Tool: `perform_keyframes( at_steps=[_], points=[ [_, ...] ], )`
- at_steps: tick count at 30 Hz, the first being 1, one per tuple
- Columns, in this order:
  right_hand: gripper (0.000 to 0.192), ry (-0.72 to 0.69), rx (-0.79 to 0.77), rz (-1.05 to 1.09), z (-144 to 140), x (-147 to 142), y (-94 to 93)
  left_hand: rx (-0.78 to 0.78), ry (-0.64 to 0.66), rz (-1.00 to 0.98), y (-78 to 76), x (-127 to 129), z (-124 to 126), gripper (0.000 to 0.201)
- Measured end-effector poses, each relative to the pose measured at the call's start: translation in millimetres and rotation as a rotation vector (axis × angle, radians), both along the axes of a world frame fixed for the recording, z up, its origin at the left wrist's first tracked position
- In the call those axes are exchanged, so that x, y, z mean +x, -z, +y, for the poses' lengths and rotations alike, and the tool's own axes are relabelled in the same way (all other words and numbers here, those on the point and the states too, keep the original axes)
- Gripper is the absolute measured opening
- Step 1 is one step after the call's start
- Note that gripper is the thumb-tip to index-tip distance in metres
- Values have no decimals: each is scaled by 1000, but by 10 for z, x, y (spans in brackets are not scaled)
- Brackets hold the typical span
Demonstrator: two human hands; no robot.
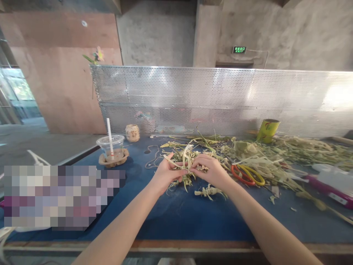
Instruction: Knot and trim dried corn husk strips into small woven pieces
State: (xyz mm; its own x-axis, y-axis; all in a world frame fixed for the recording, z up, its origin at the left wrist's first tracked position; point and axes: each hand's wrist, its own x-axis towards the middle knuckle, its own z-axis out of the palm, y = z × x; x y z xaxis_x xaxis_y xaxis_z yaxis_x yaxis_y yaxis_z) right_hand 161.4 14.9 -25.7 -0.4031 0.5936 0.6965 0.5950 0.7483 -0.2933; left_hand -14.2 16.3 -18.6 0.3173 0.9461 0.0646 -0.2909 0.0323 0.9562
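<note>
- A clear plastic cup with a white straw (110, 144) stands at the left of the blue-covered table (176, 217), seated in a brown pulp holder (113, 158). The cup looks nearly drained; only a little pale residue shows at its bottom.
- Just behind it, near the perforated metal screen (220, 99), stands a small woven straw-coloured jar (132, 133); its contents cannot be seen.
- The left hand (164, 176) is closed in a pinch on the small bundle of pale green-yellow dried leaf strips (185, 162), which is held just above the table at mid-front.
- The right hand (210, 171) meets it from the other side, fingers curled tight on the same bundle, so both hands grip it with the thumbs nearly touching.
- By my judgement the step in hand is folding or plaiting the strips into a knot. The next move would call for keeping the strips taut with one hand while the other works a loose end through.
- A small finished-looking knot of leaf strips (209, 191) lies on the table just below the right hand.
- Orange-and-yellow-handled scissors (247, 175) lie just right of the right hand, at the edge of a loose heap of dried leaves and stalks (289, 154).
- A yellow-green printed paper cup (268, 130) leans tilted at the screen; its inside is hidden.
</note>
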Motion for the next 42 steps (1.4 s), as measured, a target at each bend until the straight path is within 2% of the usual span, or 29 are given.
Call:
perform_keyframes(
  at_steps=[5, 8, 10, 13, 16, 19, 23, 30, 34, 38, 40, 42],
  points=[
    [7, 53, -204, 79, -10, -39, -2, 83, 4, 40, 38, -9, 13, 109],
    [5, 47, -247, 112, -4, -48, 6, 73, 10, 35, 52, -17, 24, 109],
    [4, 9, -207, 121, -1, -49, 11, 38, 18, 16, 50, -18, 29, 110],
    [4, -48, -33, 86, -18, -47, 2, -8, 48, 5, 51, -19, 32, 111],
    [5, 8, 106, -46, -65, -46, -22, 30, 72, 45, 71, -20, 33, 115],
    [7, 84, 123, -197, -110, -49, -39, 126, 78, 155, 85, -17, 23, 115],
    [8, 124, 43, -241, -109, -50, -36, 224, 90, 248, 76, -13, 2, 111],
    [6, 144, -49, -126, -63, -35, -28, 280, 77, 313, 74, -39, 13, 102],
    [5, 157, -47, -88, -81, -49, -32, 277, 76, 325, 28, -50, -1, 97],
    [5, 178, 3, -10, -52, -79, 20, 266, 1, 323, 6, -51, -13, 97],
    [27, 307, 20, 174, -4, -80, 58, 262, -23, 297, 18, -50, -8, 94],
    [47, 394, -68, 368, 47, -70, 82, 262, -25, 285, 34, -48, -2, 91]
  ],
)
